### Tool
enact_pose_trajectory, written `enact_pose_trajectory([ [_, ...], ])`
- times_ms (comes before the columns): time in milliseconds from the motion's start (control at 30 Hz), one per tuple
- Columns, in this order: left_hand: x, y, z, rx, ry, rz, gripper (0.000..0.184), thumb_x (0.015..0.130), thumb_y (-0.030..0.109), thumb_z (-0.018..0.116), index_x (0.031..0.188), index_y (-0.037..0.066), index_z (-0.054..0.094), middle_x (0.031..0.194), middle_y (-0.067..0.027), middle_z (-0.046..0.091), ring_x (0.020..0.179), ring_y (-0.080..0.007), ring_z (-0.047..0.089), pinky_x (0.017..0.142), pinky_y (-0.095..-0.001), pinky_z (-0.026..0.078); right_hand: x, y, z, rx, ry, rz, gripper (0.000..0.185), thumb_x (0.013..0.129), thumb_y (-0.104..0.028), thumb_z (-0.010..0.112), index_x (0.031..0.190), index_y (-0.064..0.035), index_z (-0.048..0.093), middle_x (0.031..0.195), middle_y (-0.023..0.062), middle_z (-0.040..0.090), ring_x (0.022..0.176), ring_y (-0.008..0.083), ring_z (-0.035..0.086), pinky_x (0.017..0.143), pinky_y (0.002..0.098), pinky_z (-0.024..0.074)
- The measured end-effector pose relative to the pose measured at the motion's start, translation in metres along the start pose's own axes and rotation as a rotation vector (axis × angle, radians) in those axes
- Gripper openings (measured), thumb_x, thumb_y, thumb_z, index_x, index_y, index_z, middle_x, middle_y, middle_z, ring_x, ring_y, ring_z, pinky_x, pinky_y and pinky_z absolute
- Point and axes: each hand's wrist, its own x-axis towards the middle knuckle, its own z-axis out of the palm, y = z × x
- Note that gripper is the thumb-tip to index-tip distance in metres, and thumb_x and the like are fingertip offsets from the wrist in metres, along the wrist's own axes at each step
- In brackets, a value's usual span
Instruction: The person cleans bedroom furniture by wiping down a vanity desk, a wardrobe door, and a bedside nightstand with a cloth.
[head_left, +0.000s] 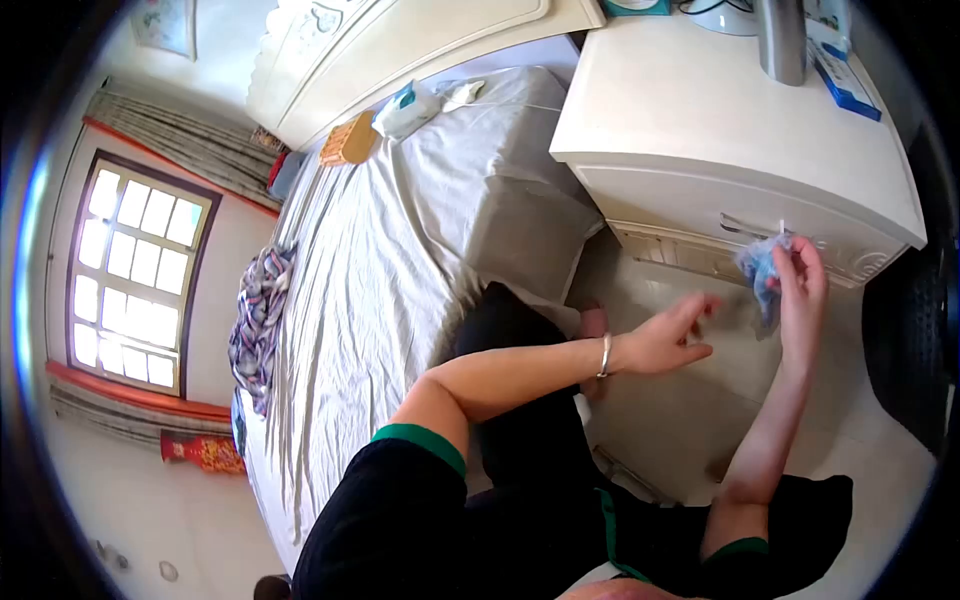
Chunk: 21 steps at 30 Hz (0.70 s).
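My right hand (pixel 803 275) is closed on a crumpled blue-grey bundle (pixel 757 262), pinched between thumb and fingers; I cannot tell whether it is thin cloth or plastic. The bundle hangs just in front of the handle (pixel 745 228) on the white bedside cabinet (pixel 680 195). My left hand (pixel 668 338), with a bracelet (pixel 604 356) at the wrist, is held out to the left of the bundle and apart from it. Its fingers are spread, slightly blurred at the tips, and hold nothing.
On the cabinet top stand a metal cylinder (pixel 781 45) and a blue-and-white box (pixel 846 82). Left of it, the bed (pixel 380 260) carries a tissue pack (pixel 407 110), a brown woven-looking object (pixel 349 140) and a crumpled patterned cloth (pixel 262 320). A black object (pixel 908 300) borders the right side.
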Motion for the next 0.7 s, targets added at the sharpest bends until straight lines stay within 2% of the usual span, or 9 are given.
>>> enact_pose_trajectory([
  [67, 0.004, 0.004, 0.012, -0.048, 0.190, 0.119, 0.038, 0.093, 0.019, 0.063, 0.127, 0.006, 0.053, 0.100, -0.0077, 0.061, 0.093, -0.0216, 0.063, 0.082, -0.0332, 0.051, -0.030, -0.048, 0.015, 0.283, -0.206, 0.108, 0.017, 0.097, -0.011, 0.061, 0.113, -0.0045, 0.060, 0.096, -0.0027, 0.062, 0.078, 0.0025, 0.054, 0.062, 0.0206, 0.0437],
  [167, 0.018, -0.012, 0.006, 0.056, 0.268, 0.241, 0.030, 0.094, 0.020, 0.062, 0.119, 0.004, 0.056, 0.096, -0.0092, 0.061, 0.091, -0.0215, 0.064, 0.081, -0.0331, 0.051, -0.024, -0.036, 0.022, 0.668, -0.093, 0.057, 0.017, 0.098, -0.011, 0.060, 0.115, -0.0060, 0.059, 0.098, -0.0034, 0.061, 0.077, 0.0023, 0.053, 0.062, 0.0202, 0.0425],
  [233, 0.032, -0.028, 0.009, -0.079, -0.187, -0.031, 0.024, 0.096, 0.020, 0.059, 0.111, 0.001, 0.058, 0.087, -0.0096, 0.061, 0.083, -0.0190, 0.063, 0.077, -0.0337, 0.051, -0.020, -0.030, 0.019, 0.613, -0.106, 0.027, 0.018, 0.100, -0.012, 0.057, 0.117, -0.0078, 0.059, 0.096, -0.0032, 0.060, 0.075, 0.0026, 0.052, 0.063, 0.0203, 0.0428],
  [367, 0.041, -0.016, 0.014, -0.184, 0.027, 0.037, 0.018, 0.097, 0.018, 0.055, 0.104, 0.001, 0.058, 0.078, -0.0070, 0.057, 0.073, -0.0136, 0.056, 0.069, -0.0329, 0.049, -0.021, -0.016, 0.007, 0.636, -0.146, 0.057, 0.025, 0.100, -0.014, 0.058, 0.124, -0.0071, 0.055, 0.103, -0.0007, 0.061, 0.086, 0.0051, 0.055, 0.073, 0.0204, 0.0445],
  [433, 0.045, 0.003, -0.001, -0.259, 0.122, 0.087, 0.020, 0.099, 0.018, 0.054, 0.107, 0.000, 0.058, 0.080, -0.0051, 0.058, 0.074, -0.0125, 0.056, 0.068, -0.0312, 0.049, -0.030, -0.032, 0.017, 0.176, -0.070, 0.022, 0.039, 0.100, -0.016, 0.059, 0.135, -0.0059, 0.047, 0.120, 0.0042, 0.058, 0.106, 0.0122, 0.055, 0.089, 0.0261, 0.0455],
  [467, 0.045, 0.012, -0.006, -0.317, 0.188, 0.098, 0.020, 0.098, 0.016, 0.054, 0.107, -0.001, 0.058, 0.081, -0.0056, 0.058, 0.076, -0.0120, 0.054, 0.070, -0.0309, 0.049, -0.031, -0.037, 0.018, 0.087, -0.272, -0.079, 0.053, 0.098, -0.018, 0.062, 0.144, -0.0053, 0.037, 0.135, 0.0066, 0.050, 0.121, 0.0182, 0.049, 0.101, 0.0314, 0.0411],
  [533, 0.044, 0.017, -0.012, -0.417, 0.262, 0.076, 0.024, 0.100, 0.018, 0.053, 0.112, -0.002, 0.058, 0.089, -0.0056, 0.060, 0.085, -0.0127, 0.055, 0.078, -0.0307, 0.049, -0.031, -0.030, 0.017, -0.045, -0.448, -0.035, 0.058, 0.097, -0.020, 0.064, 0.145, -0.0032, 0.034, 0.137, 0.0088, 0.048, 0.123, 0.0191, 0.049, 0.103, 0.0326, 0.0402],
  [667, 0.027, 0.014, -0.024, -0.226, 0.098, 0.006, 0.022, 0.102, 0.020, 0.053, 0.110, 0.000, 0.059, 0.100, -0.0089, 0.065, 0.098, -0.0163, 0.059, 0.088, -0.0316, 0.049, -0.050, 0.022, 0.021, 0.087, -0.538, 0.344, 0.066, 0.097, -0.029, 0.063, 0.145, 0.0055, 0.034, 0.137, 0.0135, 0.052, 0.126, 0.0199, 0.049, 0.106, 0.0329, 0.0400],
  [700, 0.025, 0.010, -0.027, -0.195, 0.014, -0.046, 0.026, 0.100, 0.015, 0.055, 0.121, 0.000, 0.056, 0.110, -0.0100, 0.064, 0.106, -0.0177, 0.060, 0.091, -0.0316, 0.048, -0.052, 0.037, 0.021, 0.100, -0.523, 0.382, 0.068, 0.097, -0.032, 0.063, 0.145, 0.0076, 0.034, 0.137, 0.0147, 0.053, 0.127, 0.0201, 0.048, 0.106, 0.0330, 0.0400],
])
